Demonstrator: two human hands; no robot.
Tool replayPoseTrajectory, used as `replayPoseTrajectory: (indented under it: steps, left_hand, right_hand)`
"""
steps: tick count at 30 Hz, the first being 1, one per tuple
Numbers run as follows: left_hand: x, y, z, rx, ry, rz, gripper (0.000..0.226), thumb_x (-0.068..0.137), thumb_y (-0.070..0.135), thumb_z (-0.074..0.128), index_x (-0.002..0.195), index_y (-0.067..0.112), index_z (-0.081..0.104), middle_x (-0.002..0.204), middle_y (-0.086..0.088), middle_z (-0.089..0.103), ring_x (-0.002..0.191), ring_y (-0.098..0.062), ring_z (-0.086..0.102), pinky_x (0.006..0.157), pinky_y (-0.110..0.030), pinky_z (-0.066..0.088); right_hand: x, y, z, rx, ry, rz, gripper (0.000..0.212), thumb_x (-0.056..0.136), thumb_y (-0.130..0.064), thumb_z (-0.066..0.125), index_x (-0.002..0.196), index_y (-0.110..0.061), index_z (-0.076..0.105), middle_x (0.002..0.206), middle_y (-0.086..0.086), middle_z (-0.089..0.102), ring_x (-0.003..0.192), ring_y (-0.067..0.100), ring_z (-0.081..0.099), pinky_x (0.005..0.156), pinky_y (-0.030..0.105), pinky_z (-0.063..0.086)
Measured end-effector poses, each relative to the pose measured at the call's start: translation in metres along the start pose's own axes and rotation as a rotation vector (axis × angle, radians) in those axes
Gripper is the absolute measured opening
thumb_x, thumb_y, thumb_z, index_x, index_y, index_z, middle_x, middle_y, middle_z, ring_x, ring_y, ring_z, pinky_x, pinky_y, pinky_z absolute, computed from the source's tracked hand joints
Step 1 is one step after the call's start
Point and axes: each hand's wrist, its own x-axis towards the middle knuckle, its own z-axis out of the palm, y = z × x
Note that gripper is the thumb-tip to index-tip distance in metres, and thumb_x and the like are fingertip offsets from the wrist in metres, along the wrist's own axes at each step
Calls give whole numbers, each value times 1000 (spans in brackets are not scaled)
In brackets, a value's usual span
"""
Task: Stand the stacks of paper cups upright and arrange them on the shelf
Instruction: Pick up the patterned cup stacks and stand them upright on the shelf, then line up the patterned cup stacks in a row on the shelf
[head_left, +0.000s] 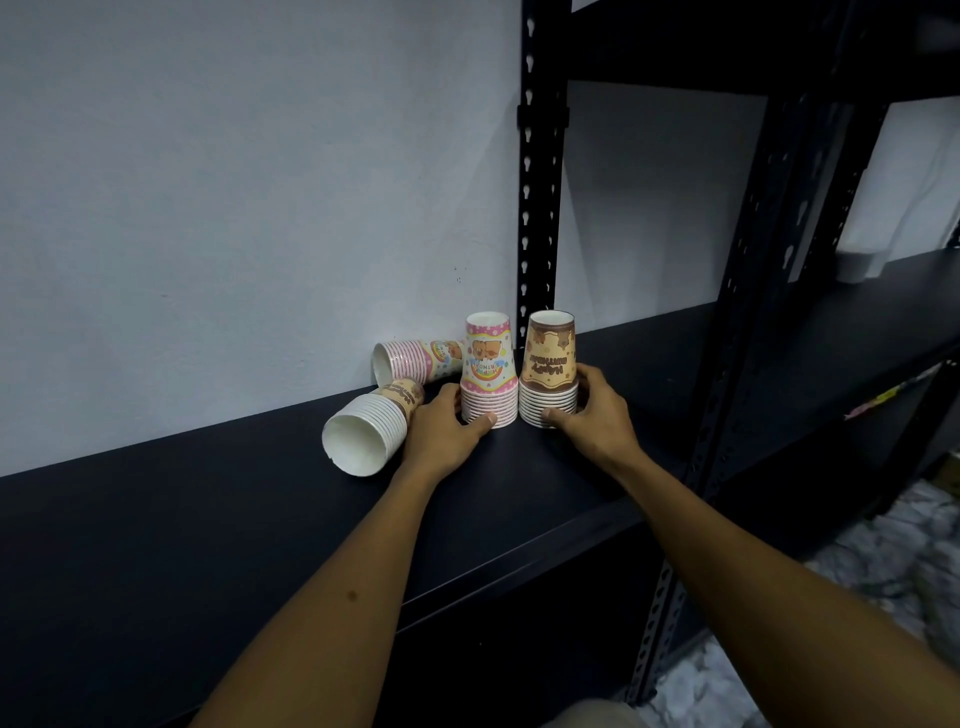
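In the head view, a dark, flat shelf of a black perforated-metal rack runs along a pale grey wall. The left hand rests on the shelf with its fingers wrapped around the lower rims of an upright, upside-down stack of pink paper cups printed with cartoon bears, thumb in front and the other fingers hidden behind it. The right hand likewise curls its fingers around the base of an upright, upside-down stack of brown paper cups with "Happy Birthday" lettering, thumb at the front rim. The two standing stacks are just beside each other, between the two hands, close to the rack's upright post. To the left of the left fingers, a second stack of brown paper cups lies on its side, its white open mouth facing the camera, touching the left hand's back. Behind it, a second stack of pink paper cups also lies on its side against the wall, its far end hidden behind the upright pink stack.
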Motion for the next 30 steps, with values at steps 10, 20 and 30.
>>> replayPoseTrajectory:
  steps: [10,20,30]
  left_hand:
    - [-5,8,-2,132,8,18,60,82,36,69,133,13,48,132,-4,59,120,-21,56,100,-32,44]
    - [-70,32,-25,319,78,304,34,90,16,57,122,6,60,120,-8,65,111,-23,60,94,-32,46]
    - [-129,-18,-134,629,375,320,21,82,20,51,93,8,64,88,-8,60,84,-29,58,71,-41,50]
  right_hand:
    - [-2,1,-1,39,0,45,87,75,-10,79,146,-12,29,142,8,50,127,23,50,98,31,43]
    - [-38,-8,-9,-26,114,135,69,82,-17,72,142,-7,38,137,14,53,119,26,56,94,34,46]
    - [-82,-42,17,62,76,242,25,84,-17,67,108,-8,64,103,7,68,95,20,62,84,33,50]
